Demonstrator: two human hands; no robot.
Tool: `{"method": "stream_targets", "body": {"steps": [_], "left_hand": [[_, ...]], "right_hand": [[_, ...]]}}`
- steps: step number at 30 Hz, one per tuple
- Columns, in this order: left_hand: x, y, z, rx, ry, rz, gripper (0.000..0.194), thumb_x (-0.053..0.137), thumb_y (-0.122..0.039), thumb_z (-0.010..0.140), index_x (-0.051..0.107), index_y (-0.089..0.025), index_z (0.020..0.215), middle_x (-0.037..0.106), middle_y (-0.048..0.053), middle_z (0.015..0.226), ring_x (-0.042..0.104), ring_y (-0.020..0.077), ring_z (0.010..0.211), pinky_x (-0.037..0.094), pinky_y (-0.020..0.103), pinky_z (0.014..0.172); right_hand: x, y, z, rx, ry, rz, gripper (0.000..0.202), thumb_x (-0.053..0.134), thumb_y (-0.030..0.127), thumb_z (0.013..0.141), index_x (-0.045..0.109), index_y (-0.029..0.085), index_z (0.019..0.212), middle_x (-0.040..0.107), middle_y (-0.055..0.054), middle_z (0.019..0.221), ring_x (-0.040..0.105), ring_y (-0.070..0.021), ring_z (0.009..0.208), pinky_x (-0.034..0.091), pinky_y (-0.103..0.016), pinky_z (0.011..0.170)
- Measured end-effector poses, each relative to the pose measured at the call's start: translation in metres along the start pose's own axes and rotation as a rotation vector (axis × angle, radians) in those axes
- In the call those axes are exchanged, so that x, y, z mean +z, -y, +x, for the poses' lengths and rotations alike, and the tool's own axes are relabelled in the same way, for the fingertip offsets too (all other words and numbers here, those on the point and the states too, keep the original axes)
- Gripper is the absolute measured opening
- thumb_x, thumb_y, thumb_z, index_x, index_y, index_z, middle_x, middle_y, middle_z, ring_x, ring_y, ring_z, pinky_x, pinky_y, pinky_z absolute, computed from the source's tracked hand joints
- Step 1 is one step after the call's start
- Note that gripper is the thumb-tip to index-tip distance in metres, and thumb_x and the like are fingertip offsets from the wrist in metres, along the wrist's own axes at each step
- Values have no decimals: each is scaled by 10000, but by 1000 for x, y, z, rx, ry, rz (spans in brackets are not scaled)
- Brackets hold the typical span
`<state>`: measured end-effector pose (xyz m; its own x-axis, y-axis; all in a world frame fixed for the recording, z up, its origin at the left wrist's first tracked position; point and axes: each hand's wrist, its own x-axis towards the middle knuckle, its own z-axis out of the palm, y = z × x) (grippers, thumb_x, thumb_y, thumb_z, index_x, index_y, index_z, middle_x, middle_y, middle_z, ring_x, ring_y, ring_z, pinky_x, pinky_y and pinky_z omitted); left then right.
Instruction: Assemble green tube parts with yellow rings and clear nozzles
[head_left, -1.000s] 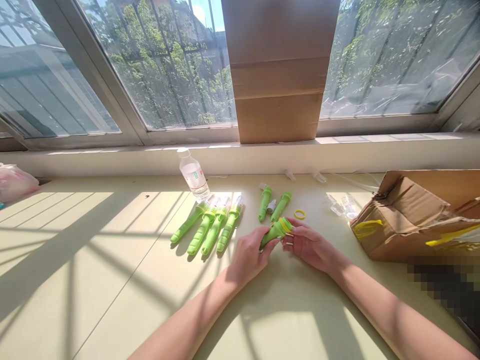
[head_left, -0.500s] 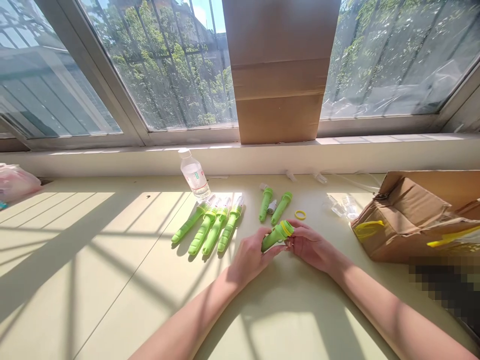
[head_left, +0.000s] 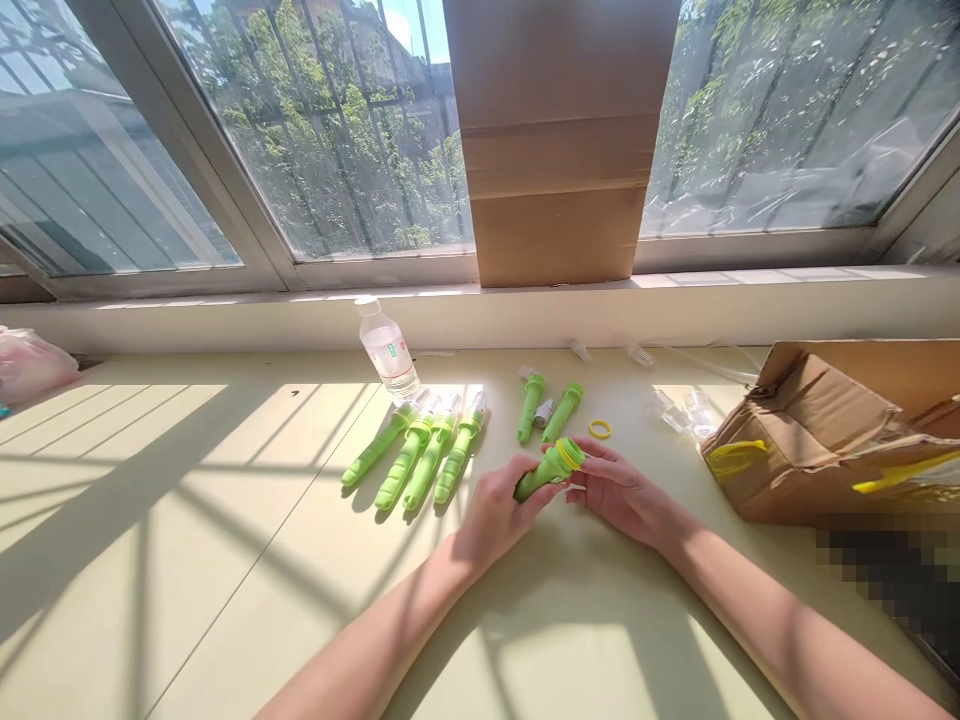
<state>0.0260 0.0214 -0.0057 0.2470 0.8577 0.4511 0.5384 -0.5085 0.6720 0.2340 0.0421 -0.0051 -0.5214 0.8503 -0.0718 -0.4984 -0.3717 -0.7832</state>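
Note:
My left hand (head_left: 496,505) is wrapped round a green plastic handle (head_left: 541,474), a ribbed tube whose wide threaded end tilts up and right. A yellow ring (head_left: 568,456) sits round that end. My right hand (head_left: 619,492) is beside the threaded end, its fingers extended and its thumb apart below. Some right fingertips are partly hidden behind the handle, so contact is unclear. Beyond my hands lie two more green handles (head_left: 530,408), with a small grey-white cylinder (head_left: 543,413) between them. A loose yellow ring (head_left: 600,429) lies to their right.
Several green handles with clear, ribbed tops (head_left: 459,455) lie in a row at left, before a water bottle (head_left: 388,350). Clear plastic pieces (head_left: 699,412) lie near a cardboard box (head_left: 810,440) holding yellow parts at right. A plastic bag (head_left: 34,365) is at far left.
The green handle has shifted slightly left and turned, showing more of its threaded end. My right thumb and lower fingers have drawn a little away from it.

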Motion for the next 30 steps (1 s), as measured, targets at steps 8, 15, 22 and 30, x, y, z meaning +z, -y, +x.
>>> {"method": "stream_targets", "body": {"steps": [8, 15, 22, 30], "left_hand": [[0, 1, 0, 12, 37, -27, 140, 644, -358, 912, 641, -231, 970, 651, -34, 698, 567, 128, 582, 428, 249, 559], [-3, -3, -1, -23, 72, -21, 196, 589, -367, 947, 674, -224, 1050, 665, -11, 689, 600, 156, 602, 482, 270, 607], [-5, -7, 3, -47, 115, -61, 271, 494, -392, 998, 694, -211, 999, 661, 4, 665, 613, 162, 604, 504, 270, 608], [-7, -11, 5, -13, 138, -61, 306, 449, -376, 1021, 695, -209, 1095, 701, 7, 735, 629, 152, 621, 502, 260, 611]], "right_hand": [[-6, -3, 1, -5, 4, 30, 237, 763, 265, 847, 732, 256, 1081, 726, -24, 996, 641, -139, 780, 517, -304, 766], [1, 0, -1, -4, 21, 0, 259, 750, 287, 858, 723, 265, 1115, 712, -44, 1071, 651, -173, 852, 516, -328, 790], [-1, 1, 1, 22, 1, 10, 273, 783, 258, 833, 731, 259, 1101, 682, -8, 944, 595, -129, 729, 503, -305, 730], [-1, 0, 2, -1, -16, 11, 229, 769, 255, 834, 734, 247, 1060, 652, 1, 860, 538, -121, 675, 478, -295, 696]]}}
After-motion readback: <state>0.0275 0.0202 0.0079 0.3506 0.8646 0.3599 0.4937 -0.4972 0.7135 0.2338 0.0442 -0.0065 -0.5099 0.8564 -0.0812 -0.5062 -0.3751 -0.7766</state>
